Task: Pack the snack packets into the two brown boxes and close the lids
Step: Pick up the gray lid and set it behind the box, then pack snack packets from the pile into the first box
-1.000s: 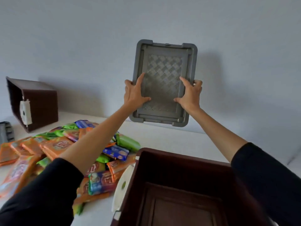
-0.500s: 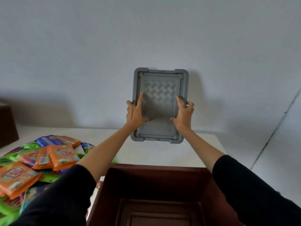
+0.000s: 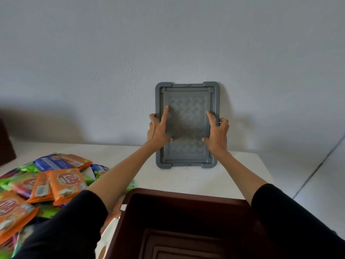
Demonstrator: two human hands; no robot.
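Against the wall (image 3: 112, 53), grey lid (image 3: 186, 101) upright on table (image 3: 242, 171), both hands (image 3: 158, 131) at its sides.

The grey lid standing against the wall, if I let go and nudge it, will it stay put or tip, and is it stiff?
The grey lid probably stays rigid: it holds flat, upright, with raised ribs. Standing on its narrow edge on the table, it could tip or slide once the left hand and right hand release.

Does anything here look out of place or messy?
The grey lid stands on end against the wall, both hands on it, instead of on a box. The snack packets lie in a loose heap, and the brown box is empty.
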